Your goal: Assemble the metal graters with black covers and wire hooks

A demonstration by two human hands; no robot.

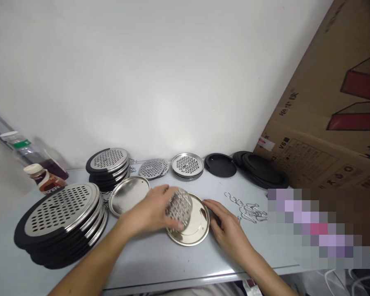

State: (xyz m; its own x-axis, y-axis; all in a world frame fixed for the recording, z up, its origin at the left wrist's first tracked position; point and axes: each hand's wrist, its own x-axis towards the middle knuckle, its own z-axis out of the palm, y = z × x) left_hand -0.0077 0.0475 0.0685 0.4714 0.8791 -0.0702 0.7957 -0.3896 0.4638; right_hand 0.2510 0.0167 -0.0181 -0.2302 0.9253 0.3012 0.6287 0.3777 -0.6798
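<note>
My left hand [152, 207] grips a small perforated metal disc [182, 205] with raised holes, like a grater disc, held slightly tilted above a shiny round metal plate [199, 235]. That plate lies on the table, its left part covered by the disc and hand. At its right rim, the fingertips and thumb of my right hand [230, 228] hold the edge. Left of my left hand is another shiny round plate [128, 193]. Loose perforated discs [152, 168] and a short stack of rimmed plates with perforated discs [187, 165] stand near the wall.
Two stacks of black-edged perforated discs stand left, one in front [60, 209], one behind [111, 159]. Black round covers [220, 165] lie at the back right. Metal rings and hooks [253, 213] lie right of my right hand. Bottles [45, 177] stand left; a cardboard box [323, 135] leans right.
</note>
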